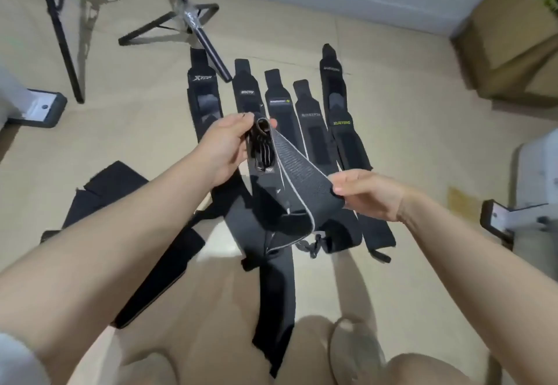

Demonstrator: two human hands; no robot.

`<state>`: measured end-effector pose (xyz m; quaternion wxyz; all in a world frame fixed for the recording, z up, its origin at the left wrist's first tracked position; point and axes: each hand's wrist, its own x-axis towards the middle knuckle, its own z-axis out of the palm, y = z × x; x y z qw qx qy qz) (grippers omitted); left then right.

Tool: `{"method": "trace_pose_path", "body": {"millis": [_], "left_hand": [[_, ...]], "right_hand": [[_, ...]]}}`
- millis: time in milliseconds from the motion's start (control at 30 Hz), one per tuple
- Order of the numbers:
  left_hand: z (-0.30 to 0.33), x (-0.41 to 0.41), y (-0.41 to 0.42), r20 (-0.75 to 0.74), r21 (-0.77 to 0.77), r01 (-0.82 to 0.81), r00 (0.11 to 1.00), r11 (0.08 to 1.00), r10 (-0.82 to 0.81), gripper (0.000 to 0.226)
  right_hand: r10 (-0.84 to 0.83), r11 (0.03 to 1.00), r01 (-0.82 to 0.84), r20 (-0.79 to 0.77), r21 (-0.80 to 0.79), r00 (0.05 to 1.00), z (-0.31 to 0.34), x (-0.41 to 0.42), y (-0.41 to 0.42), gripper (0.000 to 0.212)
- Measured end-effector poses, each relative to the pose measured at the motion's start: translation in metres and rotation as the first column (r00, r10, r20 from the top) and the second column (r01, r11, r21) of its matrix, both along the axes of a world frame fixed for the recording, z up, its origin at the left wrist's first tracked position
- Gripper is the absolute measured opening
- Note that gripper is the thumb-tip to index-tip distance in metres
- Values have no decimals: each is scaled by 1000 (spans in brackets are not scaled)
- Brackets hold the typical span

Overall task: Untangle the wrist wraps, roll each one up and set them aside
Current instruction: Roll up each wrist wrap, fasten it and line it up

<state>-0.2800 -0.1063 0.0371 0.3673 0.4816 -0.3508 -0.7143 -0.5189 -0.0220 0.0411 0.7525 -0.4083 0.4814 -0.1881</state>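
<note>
Left hand point(223, 146) in a grip on the rolled end of a grey wrist wrap point(297, 173); right hand point(367, 192) pinches its loose stretch, taut between them, above the floor point(392, 106); five black wraps point(311, 124) lie side by side beyond; tripod leg point(211, 52) overlaps the leftmost; cardboard box point(510, 37) far right.

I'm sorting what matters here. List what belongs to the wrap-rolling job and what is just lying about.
Job:
- grey elastic wrist wrap with pale edges, partly rolled, held by left hand and right hand
- five black wrist wraps laid flat in a row
- loose black wraps nearer the person

Lying about:
- black tripod legs
- brown cardboard box
</note>
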Motion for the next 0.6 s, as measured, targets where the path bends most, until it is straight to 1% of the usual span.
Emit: {"method": "trace_pose_path", "body": {"millis": [33,100,133,200,233,300,333,367,400,433,467,500,533,567,600], "left_hand": [[-7,-9,3,14,13,14,1000,1000,-14,25],[-24,-22,9,43,54,38,998,998,-41,20],[-34,-27,13,82,62,57,995,996,-62,19],[-57,-28,22,180,111,78,979,991,-97,22],[-69,-26,27,206,156,56,975,986,-88,22],[-93,-21,46,217,296,-2,974,955,-65,23],[-104,-19,57,232,346,11,968,938,-96,22],[-114,-17,67,269,361,69,947,930,-174,19],[-122,-13,76,340,356,168,893,919,-294,19],[-131,-7,85,452,316,321,776,893,-439,24],[-137,1,93,573,273,527,583,805,-576,32],[-147,10,101,686,273,708,332,652,-648,38],[-152,18,107,755,332,820,66,467,-653,42],[-157,24,112,779,422,854,-170,304,-604,46],[-160,28,116,787,491,856,-357,161,-504,47]], "right_hand": [[-37,999,37,0,-9,999,-12,-3,5,51],[-205,979,205,90,10,975,-33,-6,13,37],[-301,954,298,147,39,942,-43,-6,15,34],[-444,896,430,216,111,870,-57,-3,17,31],[-495,869,475,229,142,838,-63,-2,17,30],[-568,823,537,232,187,790,-72,2,14,25],[-589,808,556,232,196,774,-75,4,12,22],[-609,793,576,232,200,759,-76,6,10,20],[-626,780,595,236,196,743,-77,8,8,20],[-649,761,620,244,194,721,-77,9,6,21],[-676,736,649,251,191,693,-76,10,4,22],[-701,712,678,257,183,666,-76,10,3,23],[-720,690,703,261,171,643,-76,9,3,24],[-738,668,727,265,159,620,-76,7,3,25],[-760,640,753,267,153,592,-75,6,4,24]]}}
